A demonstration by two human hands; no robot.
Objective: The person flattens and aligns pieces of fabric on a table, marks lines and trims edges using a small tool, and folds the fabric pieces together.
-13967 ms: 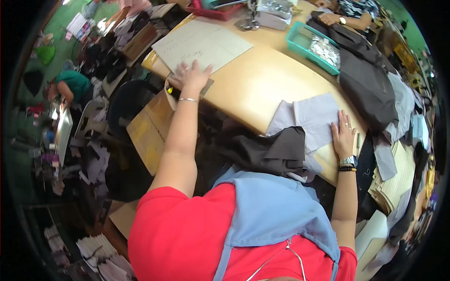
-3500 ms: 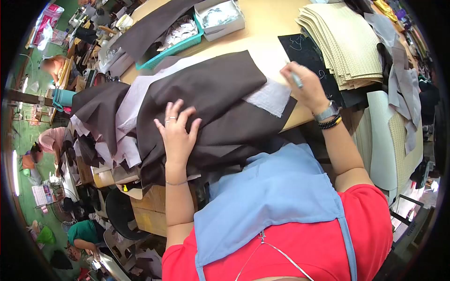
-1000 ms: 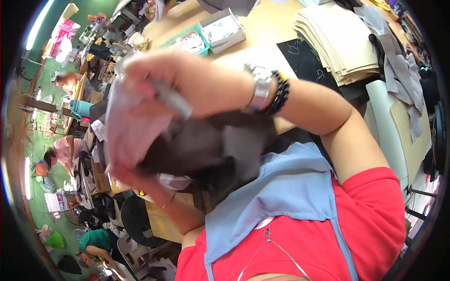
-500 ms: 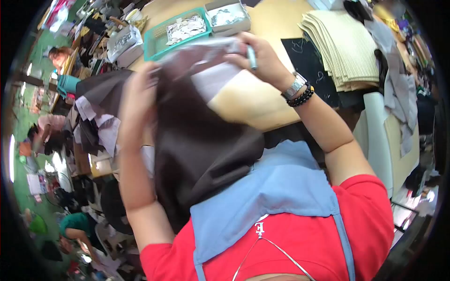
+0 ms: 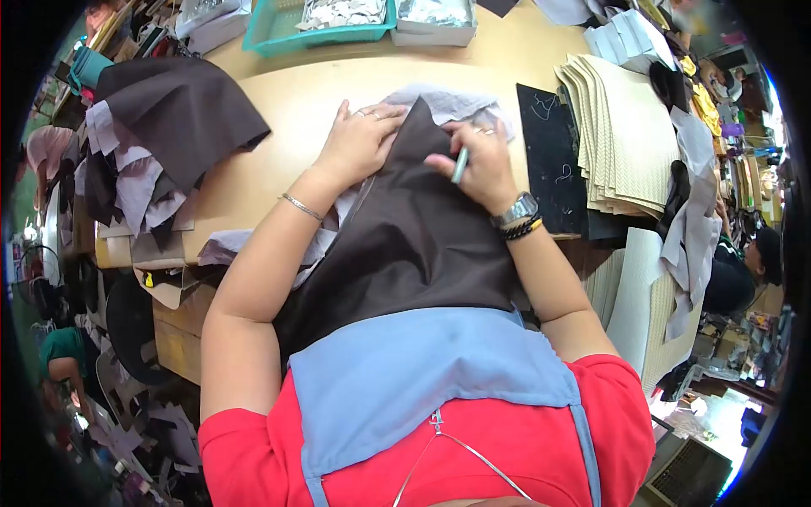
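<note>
A dark brown piece of fabric or leather (image 5: pixel 414 228) with a pale lining (image 5: pixel 456 101) drapes from the table down over my lap. Its far end narrows to a point between my hands. My left hand (image 5: pixel 363 142) rests flat on the left edge of this piece, fingers stretched out. On the other side, my right hand (image 5: pixel 488 169) is curled round a slim pale-green pen-like tool (image 5: pixel 460 165), its fingers on the lining and the edge of the dark piece. The tool's tip and exact kind cannot be made out.
More dark brown pieces (image 5: pixel 186 110) with pale lining lie at the table's left. A teal basket (image 5: pixel 279 38) and a grey box (image 5: pixel 435 35) of small parts stand at the back. Right: a black board (image 5: pixel 545 152) and stacked cream quilted sheets (image 5: pixel 625 135). Other people work farther off.
The dark piece, held raised and blurred before, now lies lower and flatter on the table. My left hand has gone from gripping it up to resting on it. My right hand still holds the tool.
</note>
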